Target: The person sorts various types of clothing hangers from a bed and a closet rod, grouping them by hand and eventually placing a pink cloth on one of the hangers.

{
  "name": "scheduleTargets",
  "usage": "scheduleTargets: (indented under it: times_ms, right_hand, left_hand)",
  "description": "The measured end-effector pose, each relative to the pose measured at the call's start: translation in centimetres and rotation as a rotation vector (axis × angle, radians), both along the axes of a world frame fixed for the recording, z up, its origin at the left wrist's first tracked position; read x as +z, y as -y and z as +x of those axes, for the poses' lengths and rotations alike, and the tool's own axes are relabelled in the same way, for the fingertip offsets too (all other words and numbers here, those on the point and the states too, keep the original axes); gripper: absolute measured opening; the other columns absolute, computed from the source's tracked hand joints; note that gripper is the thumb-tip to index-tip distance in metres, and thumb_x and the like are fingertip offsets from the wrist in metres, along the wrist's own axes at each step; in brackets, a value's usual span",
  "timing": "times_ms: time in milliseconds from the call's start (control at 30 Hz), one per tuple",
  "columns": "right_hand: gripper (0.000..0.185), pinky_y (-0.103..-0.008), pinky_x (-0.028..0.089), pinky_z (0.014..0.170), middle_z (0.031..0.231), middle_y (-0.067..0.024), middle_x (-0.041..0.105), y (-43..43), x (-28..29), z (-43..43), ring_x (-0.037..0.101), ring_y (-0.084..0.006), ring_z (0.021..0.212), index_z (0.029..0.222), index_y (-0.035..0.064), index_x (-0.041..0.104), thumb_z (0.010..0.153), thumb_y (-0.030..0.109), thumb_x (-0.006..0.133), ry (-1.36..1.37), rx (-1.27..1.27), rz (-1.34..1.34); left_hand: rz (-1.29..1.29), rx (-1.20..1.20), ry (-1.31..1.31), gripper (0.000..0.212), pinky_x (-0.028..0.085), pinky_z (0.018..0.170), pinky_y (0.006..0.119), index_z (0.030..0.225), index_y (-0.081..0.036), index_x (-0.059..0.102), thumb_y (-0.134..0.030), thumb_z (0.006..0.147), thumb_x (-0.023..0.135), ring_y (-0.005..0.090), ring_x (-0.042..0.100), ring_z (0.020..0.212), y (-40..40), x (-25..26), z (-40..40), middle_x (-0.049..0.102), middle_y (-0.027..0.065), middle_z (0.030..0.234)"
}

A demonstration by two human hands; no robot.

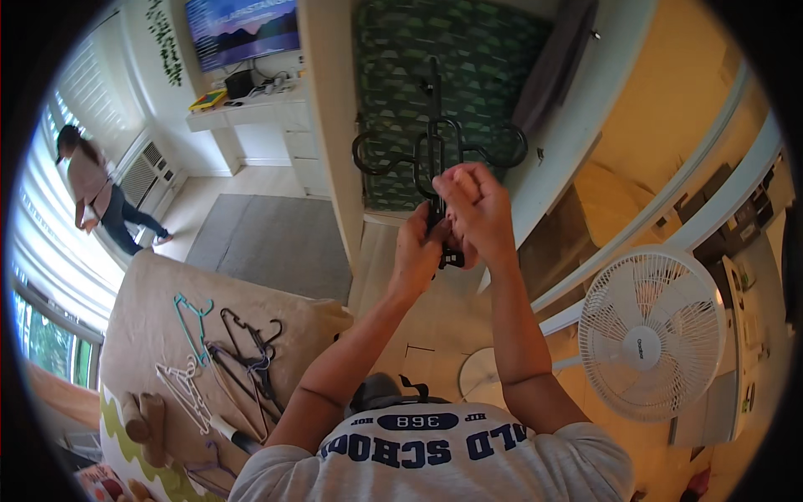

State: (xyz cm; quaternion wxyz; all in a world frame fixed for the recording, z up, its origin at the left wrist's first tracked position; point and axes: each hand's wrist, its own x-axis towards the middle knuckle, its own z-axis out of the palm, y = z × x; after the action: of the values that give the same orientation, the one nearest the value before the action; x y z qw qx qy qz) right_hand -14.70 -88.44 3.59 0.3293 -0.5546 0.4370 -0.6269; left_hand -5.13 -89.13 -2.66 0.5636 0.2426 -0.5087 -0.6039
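Both my hands are at a black metal rack (435,147) with a straight pole and several curved hook arms, which stretches away from me in front of an open cabinet. My left hand (417,254) is closed around the lower end of its pole. Just to the right, my right hand (473,207) is at the same pole with its fingers bent; whether it grips the pole or a small part is hidden. A small black piece (452,258) sticks out below the hands.
Several plastic hangers (188,326) lie on a beige-covered bed (141,295) at left. A white stand fan (641,351) is at right. A patterned green panel (389,81) shows in the cabinet. Another person (91,179) stands by the window, near a grey rug (270,241).
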Motion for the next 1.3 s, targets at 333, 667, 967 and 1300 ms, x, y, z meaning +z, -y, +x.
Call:
scheduleTargets:
  times_ms: [333,667,967,1300]
  right_hand:
    - [0.02,-0.0198,0.04,0.053,0.076,-0.0004,0.054,17.0,0.7,-13.3,0.047,-0.0056,0.059,0.092,0.0016,0.057,0.081,0.017,0.063,0.302,-0.17,-0.221]
    - [0.027,-0.0191,0.036,0.046,0.065,0.0022,0.054,34.1,6.7,-19.8,0.045,-0.0036,0.053,0.093,-0.0004,0.061,0.077,0.02,0.068,0.083,-0.127,-0.243]
    - [0.021,-0.0206,0.034,0.041,0.053,0.0015,0.05,49.5,9.4,-23.0,0.041,-0.0023,0.045,0.094,-0.0022,0.06,0.078,0.01,0.063,-0.601,-0.518,-0.649]
    - [0.016,-0.0334,0.039,0.045,0.047,-0.0095,0.047,59.4,19.9,-21.1,0.048,-0.0258,0.041,0.068,0.0009,0.047,0.077,0.011,0.055,-0.31,-0.159,-0.84]
  left_hand:
    - [0.045,-0.183,0.083,0.028,0.049,0.061,0.025,0.113,0.003,0.044,-0.005,0.087,0.048,0.0108,0.056,0.068,16.0,0.2,-8.8,0.058,0.0085,0.086]
    - [-0.289,0.294,0.45,0.038,0.049,0.048,0.03,0.122,0.006,0.04,-0.001,0.085,0.047,0.0147,0.06,0.057,37.1,3.8,-16.7,0.062,0.0159,0.092]
    - [-0.305,0.402,0.465,0.045,0.043,0.046,0.029,0.124,0.005,0.038,0.005,0.079,0.045,0.0199,0.059,0.053,48.6,5.9,-24.9,0.063,0.0141,0.086]
    - [-0.923,1.408,0.777,0.04,0.033,0.076,0.033,0.121,0.001,0.041,-0.016,0.086,0.052,0.0293,0.037,0.092,56.8,18.3,-18.3,0.041,0.0183,0.095]
